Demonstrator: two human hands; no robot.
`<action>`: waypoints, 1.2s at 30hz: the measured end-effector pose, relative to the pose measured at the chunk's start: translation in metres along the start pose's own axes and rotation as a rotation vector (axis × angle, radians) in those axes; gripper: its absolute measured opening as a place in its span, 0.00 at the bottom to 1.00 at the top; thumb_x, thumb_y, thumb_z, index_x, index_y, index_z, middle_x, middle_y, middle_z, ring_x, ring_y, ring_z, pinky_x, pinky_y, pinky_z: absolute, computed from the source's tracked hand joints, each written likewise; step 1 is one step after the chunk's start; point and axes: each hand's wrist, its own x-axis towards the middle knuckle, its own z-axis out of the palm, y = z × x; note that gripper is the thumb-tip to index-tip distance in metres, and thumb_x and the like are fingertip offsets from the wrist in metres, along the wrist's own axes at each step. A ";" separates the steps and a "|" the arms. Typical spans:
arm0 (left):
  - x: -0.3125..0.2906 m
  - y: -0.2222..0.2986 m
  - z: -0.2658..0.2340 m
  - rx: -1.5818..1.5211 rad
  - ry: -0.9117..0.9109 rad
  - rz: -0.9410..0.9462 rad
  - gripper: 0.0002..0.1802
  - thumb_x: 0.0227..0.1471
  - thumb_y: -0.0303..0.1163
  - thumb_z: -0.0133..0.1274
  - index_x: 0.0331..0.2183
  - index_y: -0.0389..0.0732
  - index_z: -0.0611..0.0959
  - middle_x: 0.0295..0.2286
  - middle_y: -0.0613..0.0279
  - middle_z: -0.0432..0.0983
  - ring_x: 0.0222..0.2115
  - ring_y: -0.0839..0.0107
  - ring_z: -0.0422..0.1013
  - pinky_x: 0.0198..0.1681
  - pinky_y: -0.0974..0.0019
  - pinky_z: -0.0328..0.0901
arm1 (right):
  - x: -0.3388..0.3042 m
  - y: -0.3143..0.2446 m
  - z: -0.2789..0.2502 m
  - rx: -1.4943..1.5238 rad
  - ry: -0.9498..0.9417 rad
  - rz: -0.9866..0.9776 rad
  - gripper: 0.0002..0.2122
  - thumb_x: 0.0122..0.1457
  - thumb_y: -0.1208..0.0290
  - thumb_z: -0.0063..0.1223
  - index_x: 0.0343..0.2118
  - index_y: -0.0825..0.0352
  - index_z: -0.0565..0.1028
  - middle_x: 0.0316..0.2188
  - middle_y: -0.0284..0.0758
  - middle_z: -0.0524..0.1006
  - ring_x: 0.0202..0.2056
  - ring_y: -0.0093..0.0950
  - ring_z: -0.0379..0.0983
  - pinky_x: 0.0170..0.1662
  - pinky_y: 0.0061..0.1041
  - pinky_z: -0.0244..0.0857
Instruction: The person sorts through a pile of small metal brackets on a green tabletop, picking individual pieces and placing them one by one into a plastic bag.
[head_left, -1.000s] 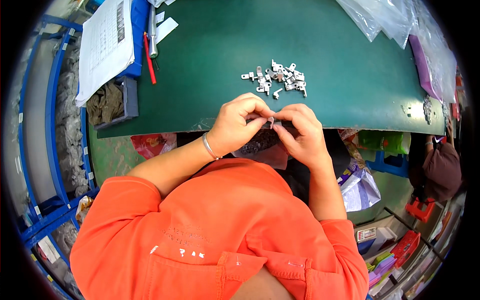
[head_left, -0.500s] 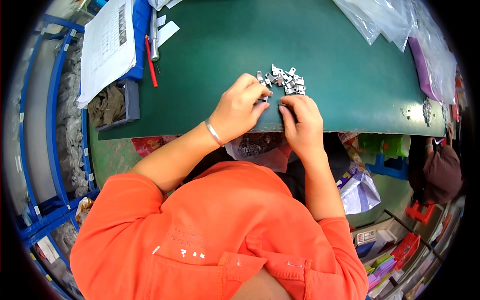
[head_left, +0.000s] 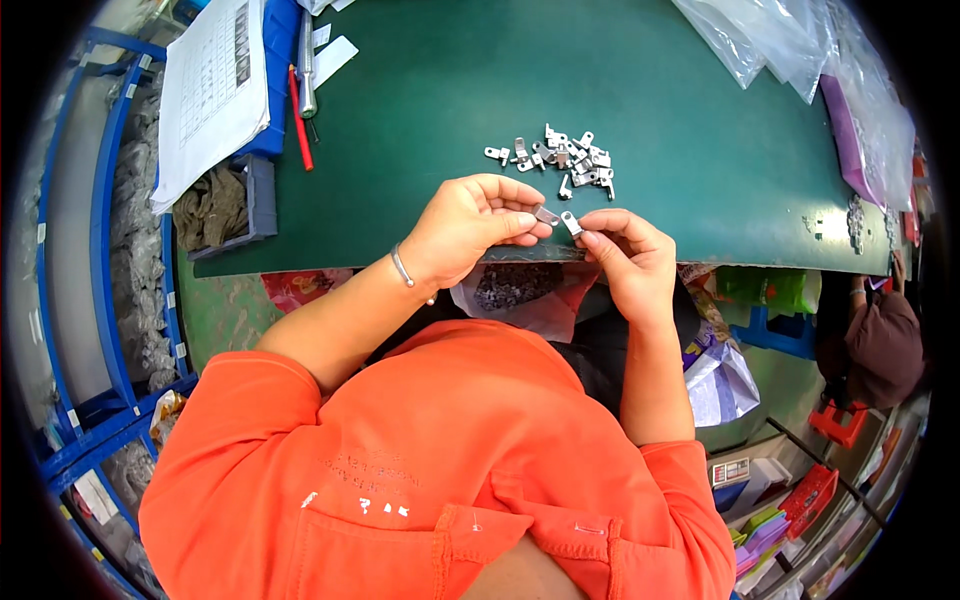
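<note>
Near the front edge of the green tabletop, my left hand [head_left: 478, 222] pinches a small metal bracket [head_left: 546, 215] between thumb and fingers. My right hand [head_left: 632, 256] grips a second small bracket [head_left: 571, 224], whose end with a hole points up and left. The two brackets are close together, with a narrow gap between them. Just beyond my fingers lies a loose pile of similar silvery metal brackets [head_left: 563, 152]. One bracket [head_left: 496, 154] rests a little apart on the pile's left side.
The green table [head_left: 420, 90] holds a red pen [head_left: 300, 120], papers [head_left: 208, 95] and a grey bin with cloth [head_left: 262, 205] at left. Clear plastic bags [head_left: 770, 40] lie far right. Below the edge sits an open bag of small parts [head_left: 515, 288]. Another person [head_left: 885, 345] is at far right.
Both hands have drawn back slightly from the pile, and each now shows a bracket at its fingertips. A bracket lies uncovered left of the pile.
</note>
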 end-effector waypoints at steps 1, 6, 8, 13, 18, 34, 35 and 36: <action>-0.001 -0.001 0.000 0.014 -0.003 0.011 0.13 0.55 0.19 0.55 0.44 0.28 0.78 0.37 0.50 0.80 0.37 0.67 0.79 0.42 0.70 0.75 | 0.000 0.002 -0.001 -0.024 0.003 -0.032 0.05 0.58 0.83 0.56 0.37 0.72 0.80 0.30 0.31 0.80 0.32 0.18 0.75 0.35 0.18 0.70; -0.006 0.001 0.005 0.217 0.056 -0.013 0.12 0.54 0.19 0.56 0.43 0.30 0.80 0.36 0.54 0.80 0.34 0.70 0.78 0.37 0.71 0.73 | 0.001 0.001 0.000 -0.113 0.005 -0.074 0.05 0.58 0.83 0.56 0.36 0.72 0.80 0.29 0.31 0.80 0.32 0.18 0.75 0.35 0.18 0.70; -0.008 -0.006 0.000 1.035 0.037 0.598 0.12 0.50 0.17 0.57 0.40 0.34 0.82 0.34 0.57 0.79 0.30 0.71 0.76 0.33 0.70 0.70 | 0.002 -0.002 0.000 -0.172 -0.001 0.010 0.05 0.58 0.84 0.56 0.36 0.72 0.81 0.30 0.32 0.80 0.32 0.18 0.76 0.35 0.18 0.70; -0.004 -0.008 0.001 1.009 0.102 0.700 0.11 0.47 0.16 0.57 0.36 0.36 0.83 0.35 0.60 0.75 0.26 0.71 0.71 0.30 0.69 0.67 | 0.004 0.002 -0.003 -0.053 -0.014 -0.003 0.05 0.57 0.84 0.56 0.35 0.71 0.81 0.31 0.33 0.80 0.32 0.19 0.76 0.36 0.20 0.71; 0.005 -0.005 -0.003 1.078 0.248 0.777 0.15 0.46 0.16 0.57 0.39 0.38 0.81 0.37 0.58 0.72 0.26 0.71 0.70 0.31 0.68 0.67 | 0.015 0.001 0.007 -0.582 -0.019 -0.476 0.08 0.54 0.85 0.56 0.36 0.69 0.80 0.31 0.37 0.79 0.32 0.30 0.77 0.35 0.25 0.70; 0.034 0.002 0.003 1.271 0.310 0.886 0.13 0.43 0.26 0.66 0.34 0.37 0.82 0.35 0.55 0.69 0.37 0.57 0.69 0.41 0.60 0.67 | 0.034 0.003 0.011 -0.824 0.147 -0.624 0.08 0.50 0.82 0.60 0.33 0.67 0.79 0.31 0.37 0.75 0.35 0.39 0.70 0.39 0.34 0.66; 0.036 0.003 0.004 1.269 0.280 0.872 0.12 0.43 0.26 0.65 0.32 0.37 0.81 0.34 0.56 0.69 0.36 0.57 0.70 0.40 0.60 0.67 | 0.037 0.004 0.014 -0.890 0.203 -0.613 0.07 0.49 0.81 0.60 0.33 0.67 0.79 0.32 0.37 0.75 0.35 0.39 0.70 0.39 0.34 0.66; 0.038 0.003 0.005 1.268 0.250 0.859 0.10 0.42 0.25 0.65 0.29 0.37 0.81 0.32 0.56 0.69 0.36 0.58 0.70 0.40 0.59 0.67 | 0.038 0.006 0.015 -0.956 0.260 -0.601 0.07 0.49 0.81 0.61 0.32 0.68 0.79 0.33 0.37 0.75 0.35 0.40 0.70 0.39 0.35 0.66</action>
